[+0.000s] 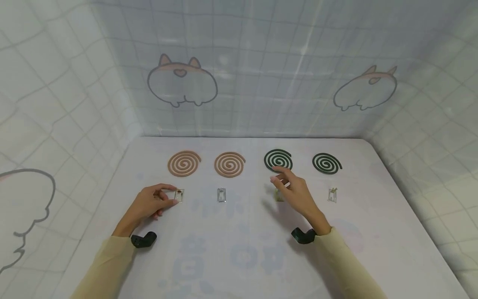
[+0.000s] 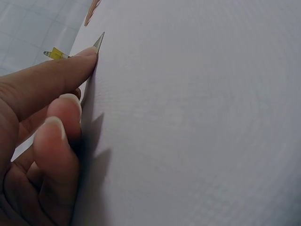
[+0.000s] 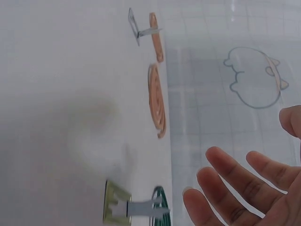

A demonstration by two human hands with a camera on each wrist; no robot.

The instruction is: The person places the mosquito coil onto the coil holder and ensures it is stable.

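Note:
My left hand (image 1: pixel 148 202) pinches a small metal mosquito coil stand (image 1: pixel 179 195) at its frame, thumb and index finger on opposite edges; it lies on the table. In the left wrist view, the thin metal point of this stand (image 2: pixel 99 41) shows past a fingertip. My right hand (image 1: pixel 296 191) hovers with loosely bent fingers, holding nothing, over a yellowish coil stand (image 1: pixel 279 195) that it partly hides. The right wrist view shows that stand (image 3: pixel 116 202) with its tab raised, apart from the fingers. Just beyond the right fingertips lies a green mosquito coil (image 1: pixel 278 160).
Two brown coils (image 1: pixel 184 163) (image 1: pixel 230 164) lie at the back left, and another green coil (image 1: pixel 327 163) at the back right. A silver stand (image 1: pixel 222 195) lies mid-table; another stand (image 1: pixel 332 195) is at the right. Patterned curtains (image 1: pixel 261 83) surround the white table (image 1: pixel 239 224).

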